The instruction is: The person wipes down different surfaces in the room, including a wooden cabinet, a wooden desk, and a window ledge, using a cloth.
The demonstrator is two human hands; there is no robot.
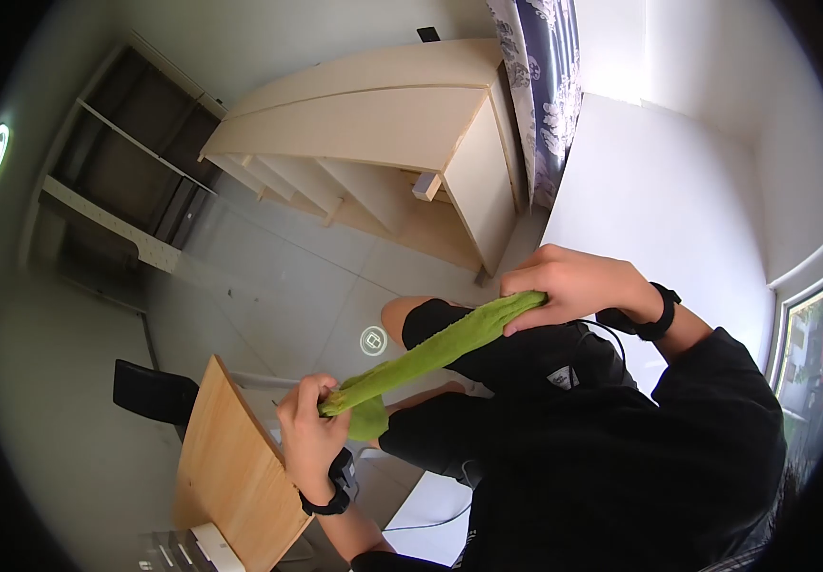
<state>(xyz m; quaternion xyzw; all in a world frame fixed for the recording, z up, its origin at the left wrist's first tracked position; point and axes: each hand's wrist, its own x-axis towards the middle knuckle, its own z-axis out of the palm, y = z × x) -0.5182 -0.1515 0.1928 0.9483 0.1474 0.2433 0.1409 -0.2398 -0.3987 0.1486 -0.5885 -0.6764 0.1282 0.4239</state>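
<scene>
A green cloth (430,354), folded into a long narrow band, stretches between my two hands in the middle of the head view. My left hand (308,434) is closed on its lower left end, and a loose flap of the cloth hangs just beside it. At the upper right end, my right hand (568,284) grips the cloth between thumb and fingers. The band slants over my lap, above my black shorts. Each wrist wears a black strap.
A wooden desk (230,458) stands close to my left hand, with a black chair (152,391) behind it. Ahead is a large cream shelf unit (364,124) on a tiled floor. A patterned curtain (549,86) and a broad white surface (654,181) lie to the right.
</scene>
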